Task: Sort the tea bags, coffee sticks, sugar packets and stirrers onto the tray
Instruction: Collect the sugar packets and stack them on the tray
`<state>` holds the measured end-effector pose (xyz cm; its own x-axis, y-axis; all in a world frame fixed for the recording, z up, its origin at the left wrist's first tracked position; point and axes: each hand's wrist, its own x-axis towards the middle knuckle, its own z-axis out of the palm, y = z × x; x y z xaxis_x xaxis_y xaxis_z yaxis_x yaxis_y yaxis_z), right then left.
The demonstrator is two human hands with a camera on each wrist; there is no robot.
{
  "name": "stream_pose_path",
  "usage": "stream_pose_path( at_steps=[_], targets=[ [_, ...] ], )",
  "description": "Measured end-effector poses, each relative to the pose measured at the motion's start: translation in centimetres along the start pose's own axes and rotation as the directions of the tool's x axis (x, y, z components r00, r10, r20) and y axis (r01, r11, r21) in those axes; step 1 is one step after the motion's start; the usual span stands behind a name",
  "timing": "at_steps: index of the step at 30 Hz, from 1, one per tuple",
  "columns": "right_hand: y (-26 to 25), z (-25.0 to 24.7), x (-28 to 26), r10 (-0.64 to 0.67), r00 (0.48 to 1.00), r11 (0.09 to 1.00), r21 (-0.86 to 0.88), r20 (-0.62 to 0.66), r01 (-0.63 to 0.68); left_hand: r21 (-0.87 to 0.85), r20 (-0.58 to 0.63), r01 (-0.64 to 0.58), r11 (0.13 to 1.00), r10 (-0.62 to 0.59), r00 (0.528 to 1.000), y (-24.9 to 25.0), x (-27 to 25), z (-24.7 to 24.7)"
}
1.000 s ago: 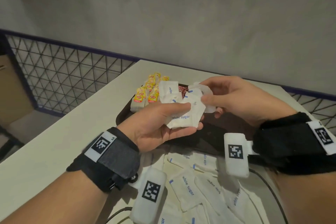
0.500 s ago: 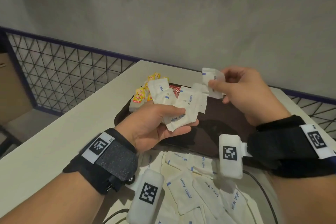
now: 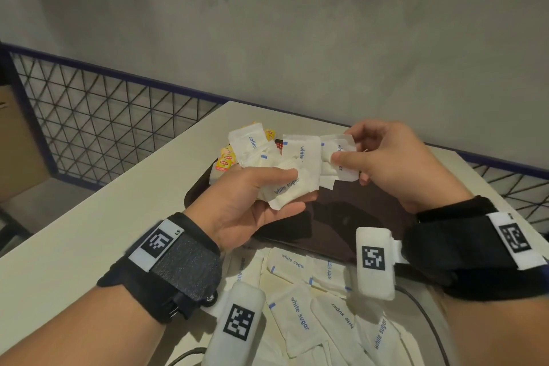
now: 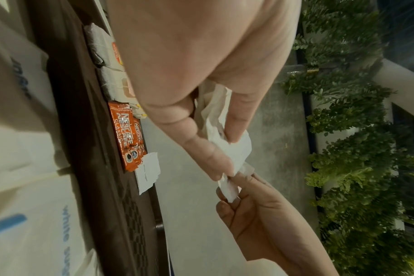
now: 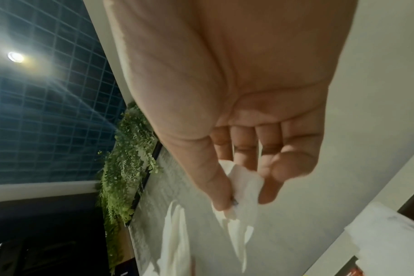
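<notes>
Lying lengthwise across the table (image 3: 89, 217), the dark brown tray (image 3: 341, 217) carries orange coffee sticks (image 4: 126, 138) at its far rim. Above it, the left hand (image 3: 252, 205) clasps fanned, crinkled white sugar packets (image 3: 285, 169); the right hand (image 3: 392, 163) pinches one packet (image 3: 338, 157) upright.

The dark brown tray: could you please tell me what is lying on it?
On the dark brown tray: yellow-tagged tea bags, orange Nescafe coffee sticks, one white sugar packet. The hand-held packets hide part of it.
</notes>
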<state>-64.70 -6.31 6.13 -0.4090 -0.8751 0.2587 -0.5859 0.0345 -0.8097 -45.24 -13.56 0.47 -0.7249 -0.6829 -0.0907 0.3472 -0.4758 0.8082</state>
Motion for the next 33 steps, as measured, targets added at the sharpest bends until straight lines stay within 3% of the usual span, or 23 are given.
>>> stream_pose_path(
  at_steps=[6,12,16,22,33],
  targets=[
    [-0.9,1.1,-0.6,0.015,0.992,0.973,0.226,0.125,-0.043,0.029,-0.048,-0.024,0.999,0.025,0.999,-0.5,0.4,-0.3],
    [-0.6,1.6,-0.6,-0.066,0.968,0.982,0.186,0.242,0.020,0.007,-0.073,-0.066,0.998,0.066,0.995,-0.6,0.7,-0.3],
    [0.0,1.8,-0.2,-0.098,0.980,0.988,0.136,0.173,0.075,0.010,-0.059,-0.047,0.999,0.047,0.997,-0.6,0.7,-0.3],
    [0.3,1.4,0.0,-0.057,0.991,0.984,0.172,0.118,0.037,0.012,-0.048,-0.052,0.999,0.053,0.997,-0.5,0.6,-0.1],
    [0.0,2.2,-0.4,-0.086,0.986,0.991,0.114,0.144,0.070,0.023,-0.090,-0.089,0.996,0.090,0.992,-0.7,0.7,-0.1]
  ],
)
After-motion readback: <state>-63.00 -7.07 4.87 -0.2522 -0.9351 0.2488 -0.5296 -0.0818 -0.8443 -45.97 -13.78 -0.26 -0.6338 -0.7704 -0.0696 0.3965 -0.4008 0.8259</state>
